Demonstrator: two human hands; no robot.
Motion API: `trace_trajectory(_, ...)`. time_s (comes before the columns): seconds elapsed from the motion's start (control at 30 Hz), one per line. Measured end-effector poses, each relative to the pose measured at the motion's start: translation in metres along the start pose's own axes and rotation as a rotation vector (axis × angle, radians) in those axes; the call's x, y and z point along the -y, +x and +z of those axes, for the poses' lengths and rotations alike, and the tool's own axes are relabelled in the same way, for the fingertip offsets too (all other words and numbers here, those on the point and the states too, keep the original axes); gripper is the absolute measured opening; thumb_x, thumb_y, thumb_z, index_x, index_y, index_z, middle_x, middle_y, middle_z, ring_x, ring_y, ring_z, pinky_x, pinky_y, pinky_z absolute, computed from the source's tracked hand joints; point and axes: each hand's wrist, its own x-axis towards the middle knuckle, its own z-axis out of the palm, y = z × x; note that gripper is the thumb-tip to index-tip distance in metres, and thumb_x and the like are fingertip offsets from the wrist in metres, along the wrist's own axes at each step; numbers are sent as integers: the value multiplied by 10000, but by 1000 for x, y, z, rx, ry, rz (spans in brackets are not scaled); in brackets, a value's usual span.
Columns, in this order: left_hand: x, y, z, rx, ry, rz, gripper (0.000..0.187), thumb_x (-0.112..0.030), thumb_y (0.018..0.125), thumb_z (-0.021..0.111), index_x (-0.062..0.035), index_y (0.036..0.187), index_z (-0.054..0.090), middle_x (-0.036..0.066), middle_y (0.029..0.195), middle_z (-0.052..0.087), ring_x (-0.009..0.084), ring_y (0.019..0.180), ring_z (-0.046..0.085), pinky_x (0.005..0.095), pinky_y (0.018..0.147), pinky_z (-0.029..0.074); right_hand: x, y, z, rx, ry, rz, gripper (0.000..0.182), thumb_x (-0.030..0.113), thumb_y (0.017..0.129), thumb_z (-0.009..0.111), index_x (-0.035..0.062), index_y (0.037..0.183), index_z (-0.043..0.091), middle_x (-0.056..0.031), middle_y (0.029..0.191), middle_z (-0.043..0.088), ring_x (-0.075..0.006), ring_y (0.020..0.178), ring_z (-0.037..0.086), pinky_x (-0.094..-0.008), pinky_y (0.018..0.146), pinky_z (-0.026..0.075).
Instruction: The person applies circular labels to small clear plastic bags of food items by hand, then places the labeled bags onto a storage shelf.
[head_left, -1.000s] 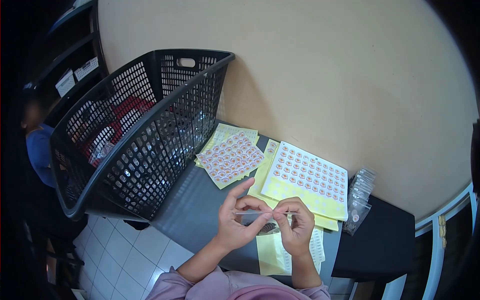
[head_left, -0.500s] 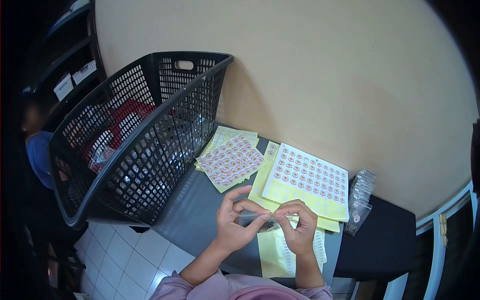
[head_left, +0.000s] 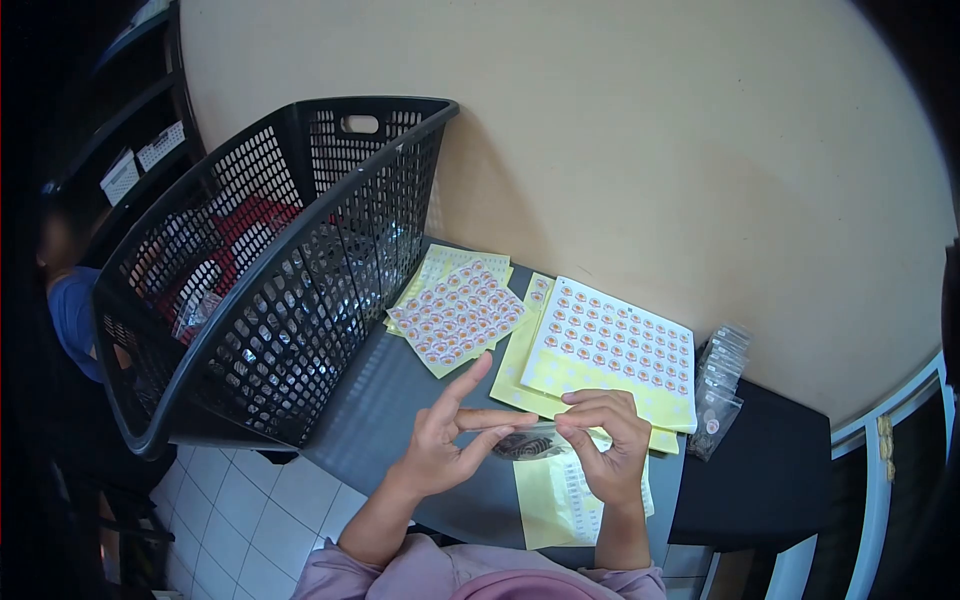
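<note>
Carefully, a clear plastic bag (head_left: 527,442) is pinched between left hand (head_left: 437,447) and right hand (head_left: 608,440), above the desk's (head_left: 365,400) near edge, beside sticker sheets (head_left: 612,345).

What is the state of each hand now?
Left hand: at the bag, one finger raised; grip cannot be told.
Right hand: closed, pinching the bag.

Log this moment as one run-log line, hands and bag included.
left hand: at upper edge of clear bag; right hand: fingers pinching bag edge; bag: dark contents; sticker sheets: on table; black basket: beside sheets
</note>
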Motion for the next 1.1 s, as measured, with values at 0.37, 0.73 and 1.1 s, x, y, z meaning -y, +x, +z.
trace_trajectory(0.37, -7, 3, -28, 130, -28, -98, 759, 26, 745, 597, 33, 1329, 113, 75, 924, 643, 166, 852, 618, 240, 742, 465, 7, -2, -1, 42, 44, -14, 100, 51, 670, 680, 95, 757, 661, -37, 720, 636, -177, 827, 605, -298, 742, 359)
trace_trajectory(0.73, 8, 4, -22, -128, -207, -228, 777, 76, 632, 687, 42, 1273, 250, 66, 687, 602, 125, 682, 596, 246, 704, 477, 22, -3, 4, 21, -362, 4, 160, 123, 666, 691, 110, 806, 614, -25, 879, 592, -219, 974, 525, -396, 931, 268)
trace_trajectory(1.1, 5, 7, -10, 181, -95, -42, 636, 24, 618, 726, 20, 1156, 386, 54, 668, 617, 119, 677, 601, 228, 658, 459, 31, -29, 20, 62, -613, -74, 132, 132, 641, 691, 191, 729, 613, 92, 811, 558, -158, 990, 508, -586, 1010, 39)
